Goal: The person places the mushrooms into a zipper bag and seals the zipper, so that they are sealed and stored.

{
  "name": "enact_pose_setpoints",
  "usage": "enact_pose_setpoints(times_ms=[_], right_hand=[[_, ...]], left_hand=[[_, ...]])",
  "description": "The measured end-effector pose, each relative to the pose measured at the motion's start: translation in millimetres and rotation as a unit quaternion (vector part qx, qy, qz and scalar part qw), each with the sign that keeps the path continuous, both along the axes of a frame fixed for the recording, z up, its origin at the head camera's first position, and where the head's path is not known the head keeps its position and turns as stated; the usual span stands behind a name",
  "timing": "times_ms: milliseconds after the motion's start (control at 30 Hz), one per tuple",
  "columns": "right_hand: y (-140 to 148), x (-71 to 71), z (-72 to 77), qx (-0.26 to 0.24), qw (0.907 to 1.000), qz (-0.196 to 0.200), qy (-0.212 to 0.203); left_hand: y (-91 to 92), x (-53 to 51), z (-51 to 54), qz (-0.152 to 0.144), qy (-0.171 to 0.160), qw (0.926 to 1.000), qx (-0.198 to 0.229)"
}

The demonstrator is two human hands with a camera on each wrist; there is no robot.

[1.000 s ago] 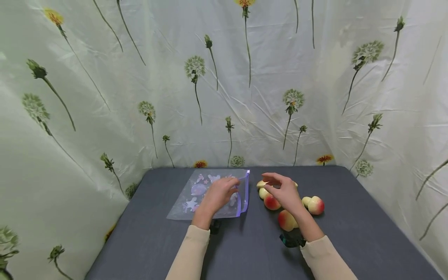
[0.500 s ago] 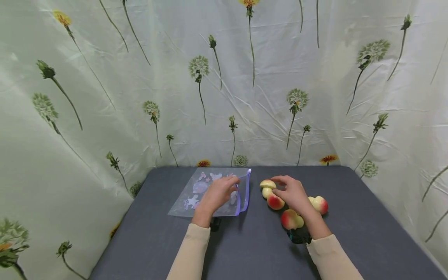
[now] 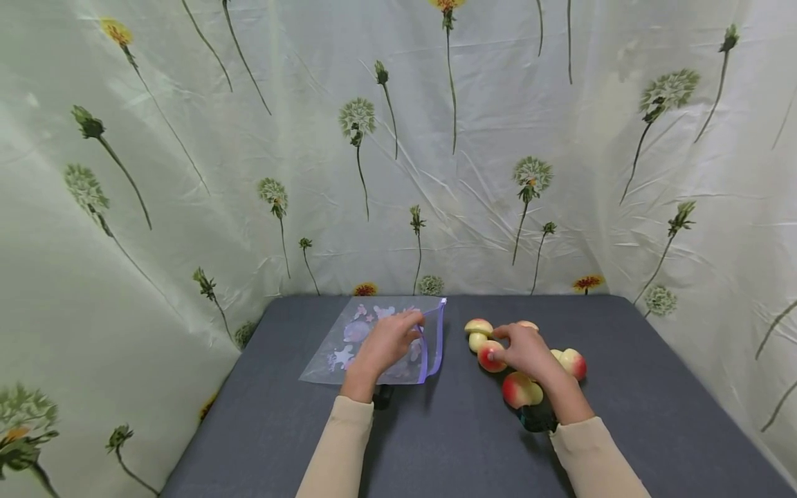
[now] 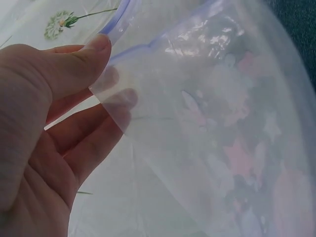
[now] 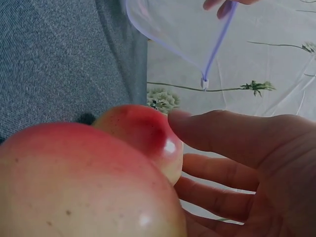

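Note:
My left hand (image 3: 387, 340) pinches the purple-edged rim of a clear zip bag (image 3: 339, 353) between thumb and fingers, and its mouth gapes to the right. In the left wrist view the thumb (image 4: 98, 44) lies on the rim, with fingers showing through the film. My right hand (image 3: 526, 353) is at a red-capped toy mushroom (image 3: 488, 362), its thumb on the cap and its fingers curled round the far side. In the right wrist view the thumb (image 5: 185, 121) touches that cap (image 5: 136, 126), and the fingertips are hidden behind it.
Around the right hand lie other toy mushrooms: one behind (image 3: 478, 326), one in front (image 3: 519, 391), one to the right (image 3: 573, 364), and one partly hidden (image 3: 528, 324). A dark table (image 3: 436, 443) meets a flower-print curtain (image 3: 311, 173).
My right hand has come down onto the red-capped mushroom, its thumb now against the cap. My left hand keeps its pinch on the bag. The head view has shifted slightly.

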State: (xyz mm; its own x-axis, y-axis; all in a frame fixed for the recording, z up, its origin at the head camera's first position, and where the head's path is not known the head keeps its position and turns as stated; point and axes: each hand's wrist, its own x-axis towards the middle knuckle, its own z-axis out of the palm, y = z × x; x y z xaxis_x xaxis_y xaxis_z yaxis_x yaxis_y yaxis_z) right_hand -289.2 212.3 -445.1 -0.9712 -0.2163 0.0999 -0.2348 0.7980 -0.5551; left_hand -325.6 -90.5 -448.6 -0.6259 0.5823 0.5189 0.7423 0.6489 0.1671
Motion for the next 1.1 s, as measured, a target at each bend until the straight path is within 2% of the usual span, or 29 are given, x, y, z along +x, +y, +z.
enact_pose_setpoints(times_ms=[233,400,633,800,1100], right_hand=[[-2.2,-4.1,-4.9,0.032,0.9994,-0.01,0.012],[-4.9,-2.4,-9.2,0.036,0.9992,0.0,0.015],[-5.5,-2.5,-7.2,0.04,0.9992,0.0,0.008],[-4.5,-2.9,-8.1,0.048,0.9988,0.009,-0.005],[-7.9,-4.3,-15.2,0.013,0.9987,0.048,0.007]], left_hand=[[2.2,0.8,0.6,0.0,0.009,1.0,0.003],[1.2,3.6,0.5,0.006,0.001,0.9999,-0.008],[1.2,1.8,0.8,0.004,0.014,0.9999,0.001],[0.9,2.2,3.2,0.008,0.003,1.0,-0.002],[0.8,2.1,4.0,0.019,0.004,0.9998,-0.009]])
